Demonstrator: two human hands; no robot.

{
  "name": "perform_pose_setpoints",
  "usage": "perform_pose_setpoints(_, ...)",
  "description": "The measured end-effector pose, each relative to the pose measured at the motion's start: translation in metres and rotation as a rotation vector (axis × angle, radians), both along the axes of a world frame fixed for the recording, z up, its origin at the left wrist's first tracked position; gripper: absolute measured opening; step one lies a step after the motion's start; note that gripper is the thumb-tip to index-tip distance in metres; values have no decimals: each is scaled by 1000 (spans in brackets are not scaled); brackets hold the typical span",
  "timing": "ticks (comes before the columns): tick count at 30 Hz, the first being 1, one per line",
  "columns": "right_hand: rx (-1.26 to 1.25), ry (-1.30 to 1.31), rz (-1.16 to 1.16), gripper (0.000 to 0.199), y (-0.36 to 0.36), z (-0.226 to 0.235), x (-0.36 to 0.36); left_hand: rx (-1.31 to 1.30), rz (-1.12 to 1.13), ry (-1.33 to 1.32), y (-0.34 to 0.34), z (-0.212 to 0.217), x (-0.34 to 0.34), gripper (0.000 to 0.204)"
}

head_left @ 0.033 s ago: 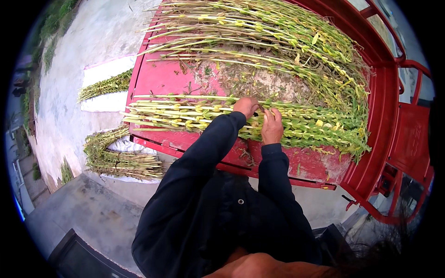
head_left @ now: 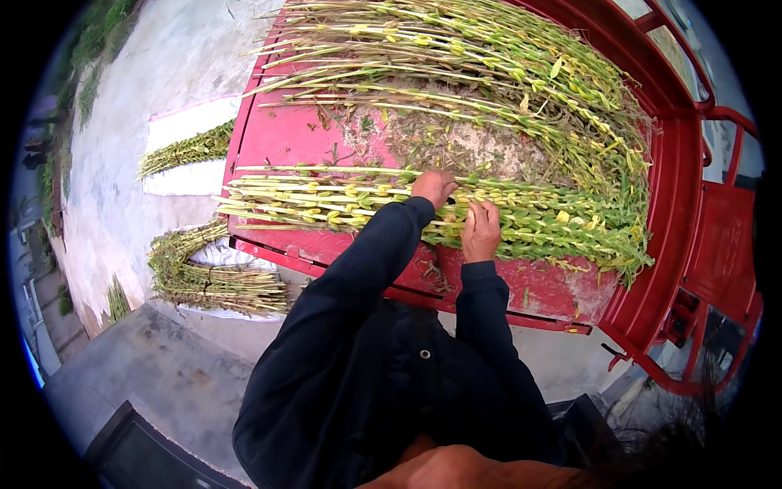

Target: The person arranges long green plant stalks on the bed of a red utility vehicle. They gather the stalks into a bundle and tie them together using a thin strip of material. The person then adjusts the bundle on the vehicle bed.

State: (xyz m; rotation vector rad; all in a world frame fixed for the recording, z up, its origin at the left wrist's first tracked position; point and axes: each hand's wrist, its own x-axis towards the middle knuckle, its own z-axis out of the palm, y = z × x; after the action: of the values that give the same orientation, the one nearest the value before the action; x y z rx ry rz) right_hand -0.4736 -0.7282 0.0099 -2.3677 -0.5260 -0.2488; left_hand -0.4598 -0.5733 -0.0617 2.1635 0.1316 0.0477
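A bundle of sesame stalks (head_left: pixel 326 196), cut ends to the left and green-yellow pods along them, lies across the near part of the red truck bed (head_left: pixel 281 147). On the bundle's middle, my left hand (head_left: pixel 434 187) is closed with fingertips pressed together; a small dark bit, perhaps a tie, shows by them. What it grips is mostly hidden. Just to its right and nearer me, my right hand (head_left: pixel 481 232) rests at the bundle with fingers curled and close together. Whether a strand runs between its fingertips is too small to make out.
A larger heap of stalks (head_left: pixel 489 57) covers the far part of the bed, with loose leaves and chaff (head_left: pixel 464 147) before it. Red rails (head_left: pixel 684 163) rise at the right. On the ground at left, more stalk bundles (head_left: pixel 220 281) lie on white sheets (head_left: pixel 175 181).
My right hand has moved slightly toward me, leaving a wider gap between it and my left hand. The left hand and the bundle have hardly moved.
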Motion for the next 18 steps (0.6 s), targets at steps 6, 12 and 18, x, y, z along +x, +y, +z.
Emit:
perform_pose_setpoints(6, -121, 745, -28, 32, -58, -72, -108, -62, 146, 19, -10, 16, 2, 21)
perform_pose_setpoints(12, -249, 666, -192, 49, -42, -117, -110, -459, 180, 170, 4, -13, 7, 17)
perform_pose_setpoints(18, -277, 701, -334, 44, -31, -131, -115, -646, 228, 242, 6, -30, 15, 16)
